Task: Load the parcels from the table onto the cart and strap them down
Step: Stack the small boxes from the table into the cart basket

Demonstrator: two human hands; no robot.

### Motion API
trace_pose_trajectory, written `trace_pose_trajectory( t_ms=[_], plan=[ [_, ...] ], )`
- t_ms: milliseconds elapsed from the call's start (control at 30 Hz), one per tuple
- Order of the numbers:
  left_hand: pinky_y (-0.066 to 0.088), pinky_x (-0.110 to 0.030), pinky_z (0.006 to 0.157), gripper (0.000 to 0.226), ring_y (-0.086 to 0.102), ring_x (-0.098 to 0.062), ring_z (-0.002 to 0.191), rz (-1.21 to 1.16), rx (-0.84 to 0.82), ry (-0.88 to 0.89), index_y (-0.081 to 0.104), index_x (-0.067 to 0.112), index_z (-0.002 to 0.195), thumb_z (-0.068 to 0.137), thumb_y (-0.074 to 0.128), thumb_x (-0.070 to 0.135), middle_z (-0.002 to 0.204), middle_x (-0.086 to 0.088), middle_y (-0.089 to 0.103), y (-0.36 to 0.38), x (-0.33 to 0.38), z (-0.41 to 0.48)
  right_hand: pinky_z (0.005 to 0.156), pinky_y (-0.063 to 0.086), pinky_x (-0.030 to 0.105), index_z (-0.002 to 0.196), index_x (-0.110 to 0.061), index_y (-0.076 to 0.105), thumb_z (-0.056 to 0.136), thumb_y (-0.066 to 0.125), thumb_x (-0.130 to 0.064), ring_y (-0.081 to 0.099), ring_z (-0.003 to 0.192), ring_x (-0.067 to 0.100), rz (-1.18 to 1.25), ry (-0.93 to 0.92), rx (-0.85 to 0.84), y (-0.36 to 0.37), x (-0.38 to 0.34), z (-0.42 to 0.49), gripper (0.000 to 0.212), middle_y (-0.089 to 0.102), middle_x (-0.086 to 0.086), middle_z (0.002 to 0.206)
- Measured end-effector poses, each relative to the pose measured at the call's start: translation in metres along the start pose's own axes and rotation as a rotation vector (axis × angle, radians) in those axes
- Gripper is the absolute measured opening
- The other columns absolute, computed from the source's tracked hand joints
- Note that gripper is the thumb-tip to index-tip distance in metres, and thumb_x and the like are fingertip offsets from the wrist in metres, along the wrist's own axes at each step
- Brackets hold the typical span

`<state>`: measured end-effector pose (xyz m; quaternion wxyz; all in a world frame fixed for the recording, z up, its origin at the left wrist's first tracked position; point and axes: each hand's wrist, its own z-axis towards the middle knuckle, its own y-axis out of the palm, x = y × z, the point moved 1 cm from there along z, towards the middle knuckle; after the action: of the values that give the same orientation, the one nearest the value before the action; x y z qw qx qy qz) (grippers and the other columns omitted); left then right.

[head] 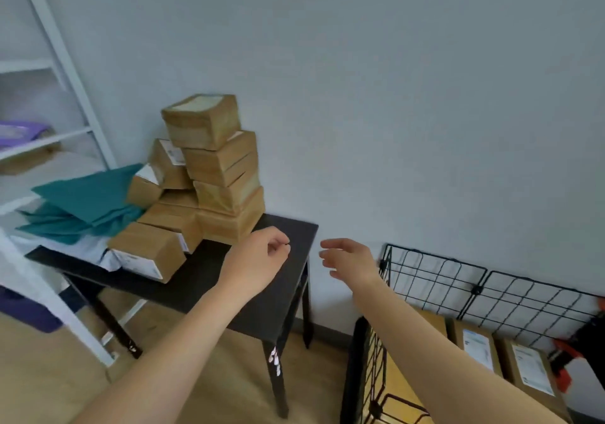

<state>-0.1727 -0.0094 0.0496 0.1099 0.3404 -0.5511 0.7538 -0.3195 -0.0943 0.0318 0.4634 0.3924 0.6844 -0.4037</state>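
Both bare arms reach forward, and neither hand touches anything.

The left hand hangs over the near right part of the table, back of the hand up. Its fingers are curled in, with the tips meeting or almost meeting the thumb. A tiny dark speck sits at those tips; it is too small to tell whether it is something pinched.

The right hand is just right of the left, past the table's right edge and in front of the wall. Its fingers are spread and only slightly bent, and it is empty.

Parcels:
- A leaning stack of brown boxes stands on the table just beyond and left of the left hand. Its bottom box is near the knuckles but apart from them.
- Lower boxes lie further left of that hand, some with white labels.
- Teal mailers lie beyond them, well left of both hands.

The wire cart stands on the floor just right of and below the right hand, its grid wall beside the wrist. Three labelled boxes lie inside it, under the right forearm's far side. An orange item shows at the cart's far right; I cannot tell what it is.

A white shelf stands far left of the hands.
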Motion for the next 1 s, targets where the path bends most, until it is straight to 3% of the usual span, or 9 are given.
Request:
trace_pose_trajectory(
  t_ms=[167,433,633,800,1000],
  plan=[
    [0.042,-0.018,0.079,0.018,0.054,-0.002,0.094,-0.062,0.143,-0.064,0.061,0.027,0.11,0.093,0.054,0.029,0.104,0.015,0.061,-0.056,-0.032,0.01,0.085,0.051,0.029,0.095,-0.019,0.068,0.086,0.058,-0.007,0.061,0.087,0.017,0.006,-0.072,-0.083,0.055,-0.044,0.012,0.018,0.066,0.002,0.088],
    [0.045,-0.026,0.093,0.024,0.056,-0.006,0.106,-0.152,0.305,-0.088,0.059,0.026,0.116,0.092,0.057,0.025,0.113,0.013,0.06,-0.116,-0.07,0.075,0.086,0.05,0.029,0.097,-0.019,0.067,0.087,0.055,-0.006,0.062,0.092,0.018,0.026,-0.18,-0.149,0.117,-0.109,0.073,0.021,0.067,0.007,0.101],
    [0.039,-0.019,0.088,0.03,0.053,-0.002,0.104,-0.159,0.382,-0.061,0.056,0.024,0.122,0.092,0.056,0.026,0.117,0.013,0.057,-0.161,-0.092,0.149,0.083,0.05,0.031,0.087,-0.019,0.065,0.085,0.055,-0.004,0.058,0.082,0.018,0.086,-0.198,-0.16,0.155,-0.162,0.144,0.019,0.065,0.007,0.089],
    [0.036,-0.022,0.09,0.033,0.049,-0.002,0.109,-0.195,0.491,-0.051,0.052,0.025,0.124,0.092,0.056,0.026,0.121,0.014,0.052,-0.187,-0.113,0.201,0.074,0.049,0.027,0.095,-0.015,0.066,0.087,0.054,-0.005,0.057,0.077,0.016,0.107,-0.21,-0.16,0.181,-0.199,0.191,0.018,0.063,0.002,0.089],
    [0.034,-0.024,0.093,0.041,0.046,-0.007,0.115,-0.302,0.493,-0.099,0.046,0.022,0.132,0.092,0.056,0.029,0.132,0.005,0.049,-0.212,-0.136,0.252,0.072,0.049,0.027,0.096,-0.015,0.063,0.089,0.051,-0.009,0.056,0.079,0.016,0.083,-0.186,-0.135,0.202,-0.228,0.219,0.015,0.06,0.003,0.089]
  ],
)
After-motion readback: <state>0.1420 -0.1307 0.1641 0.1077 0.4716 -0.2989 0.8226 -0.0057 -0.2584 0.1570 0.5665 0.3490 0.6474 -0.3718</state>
